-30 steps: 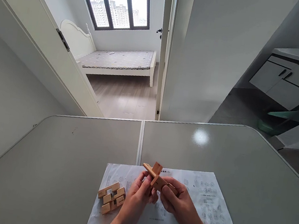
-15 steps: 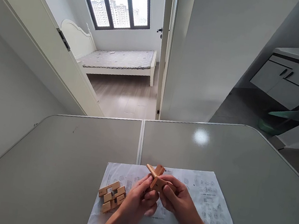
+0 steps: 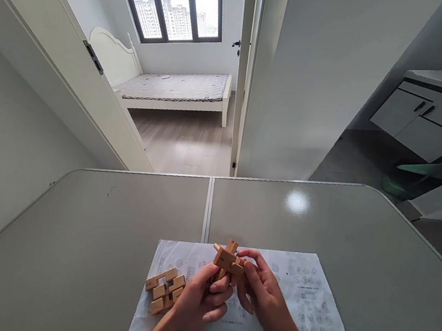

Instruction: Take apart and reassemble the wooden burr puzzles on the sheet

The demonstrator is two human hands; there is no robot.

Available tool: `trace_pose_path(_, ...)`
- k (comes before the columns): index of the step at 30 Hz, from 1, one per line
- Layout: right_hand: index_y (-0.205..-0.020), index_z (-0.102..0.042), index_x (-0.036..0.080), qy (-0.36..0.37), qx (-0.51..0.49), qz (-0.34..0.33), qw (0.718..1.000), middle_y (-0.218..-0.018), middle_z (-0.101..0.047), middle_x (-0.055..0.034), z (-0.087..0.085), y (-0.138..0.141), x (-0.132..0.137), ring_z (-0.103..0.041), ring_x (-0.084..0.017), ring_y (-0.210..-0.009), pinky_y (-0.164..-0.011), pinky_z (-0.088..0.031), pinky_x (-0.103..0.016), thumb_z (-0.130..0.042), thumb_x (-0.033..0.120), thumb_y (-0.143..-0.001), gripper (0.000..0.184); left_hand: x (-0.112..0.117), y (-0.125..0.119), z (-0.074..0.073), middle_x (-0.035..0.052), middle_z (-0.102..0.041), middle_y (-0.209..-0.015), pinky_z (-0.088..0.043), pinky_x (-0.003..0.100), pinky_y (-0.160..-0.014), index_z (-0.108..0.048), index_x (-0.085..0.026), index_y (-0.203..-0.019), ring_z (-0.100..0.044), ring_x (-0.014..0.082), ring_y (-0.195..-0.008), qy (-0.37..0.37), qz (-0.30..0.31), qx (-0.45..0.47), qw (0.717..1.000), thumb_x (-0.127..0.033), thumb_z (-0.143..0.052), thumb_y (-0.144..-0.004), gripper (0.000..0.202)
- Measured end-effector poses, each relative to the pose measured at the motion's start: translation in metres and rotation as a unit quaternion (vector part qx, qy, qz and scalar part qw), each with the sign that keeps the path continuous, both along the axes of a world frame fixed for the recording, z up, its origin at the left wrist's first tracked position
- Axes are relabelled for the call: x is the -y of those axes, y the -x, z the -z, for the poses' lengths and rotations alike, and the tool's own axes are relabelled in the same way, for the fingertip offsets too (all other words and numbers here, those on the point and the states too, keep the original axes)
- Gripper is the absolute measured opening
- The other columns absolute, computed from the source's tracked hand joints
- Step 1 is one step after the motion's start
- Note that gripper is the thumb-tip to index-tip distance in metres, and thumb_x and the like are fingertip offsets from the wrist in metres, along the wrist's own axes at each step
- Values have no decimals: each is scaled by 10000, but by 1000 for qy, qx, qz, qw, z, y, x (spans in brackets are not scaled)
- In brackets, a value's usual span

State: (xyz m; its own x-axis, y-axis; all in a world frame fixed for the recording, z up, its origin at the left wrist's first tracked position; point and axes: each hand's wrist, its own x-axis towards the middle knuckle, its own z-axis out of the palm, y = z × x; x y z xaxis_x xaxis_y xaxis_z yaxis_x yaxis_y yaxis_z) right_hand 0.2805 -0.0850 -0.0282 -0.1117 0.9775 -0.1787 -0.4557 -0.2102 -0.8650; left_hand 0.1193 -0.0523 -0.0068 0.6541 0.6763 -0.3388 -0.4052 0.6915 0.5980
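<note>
While my right hand [image 3: 264, 291] is spreading its fingers at one end of the crossed wooden pieces [image 3: 225, 259], my left hand [image 3: 200, 296] is clamping them above the printed sheet [image 3: 317, 312], taking over support.

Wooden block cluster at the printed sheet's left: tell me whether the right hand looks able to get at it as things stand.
Probably not by a straight path: the left hand, holding crossed wooden blocks, lies between the right hand and the wooden block cluster.
</note>
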Motion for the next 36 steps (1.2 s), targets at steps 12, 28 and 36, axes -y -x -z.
trace_pose_path(12, -1094, -587, 246, -11, 72, 62, 995, -705, -550, 48, -2, 10, 6, -418, -122, -586, -543, -365, -236, -639, 640, -982, 413, 20, -11, 9, -100, -373, -606, -250, 149, -281, -476, -225, -827, -181, 51, -397, -84, -53, -116, 988, -674, -590, -945, 478)
trace_pose_path(28, -1077, -580, 240, 16, 34, 96, 995, -666, -519, 68, 1, 6, 1, -386, -87, -530, -480, -333, -191, -692, 668, -933, 465, 11, -6, 7, -121, -287, -535, -178, 160, -348, -558, -197, -903, -156, 41, -374, -76, 33, 18, 996, -590, -683, -957, 416)
trace_pose_path(36, -1026, -567, 250, -5, 45, 86, 995, -649, -463, 86, 8, 4, -1, -340, -76, -515, -460, -318, -174, -659, 647, -967, 412, 12, 0, 20, -147, -268, -416, -194, 168, -312, -577, -179, -923, -118, 62, -319, -83, 54, 61, 993, -609, -556, -1026, 442)
